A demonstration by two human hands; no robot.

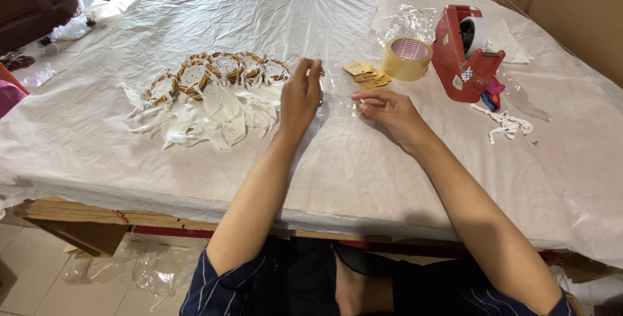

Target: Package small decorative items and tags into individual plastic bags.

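Small tan paper tags [366,74] lie in a pile just left of the yellow tape roll [407,58]. Brown cardboard boxes [571,4] stand far right.

Clear plastic bag [337,95], thin, see-through, flat on white-covered worktop [363,180], center, btwn both hands. Left fingers [311,72] pinch its left edge; right fingers [363,100] press its right side.

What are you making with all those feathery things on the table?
A person sits at a table covered in a white sheet. Both hands work on a clear plastic bag lying flat in front of them: the left hand pinches its left edge, and the right hand presses down its right side. To the left lies a pile of small dreamcatchers with white feathers. Behind the right hand are tan paper tags, a roll of tape and a red tape dispenser.
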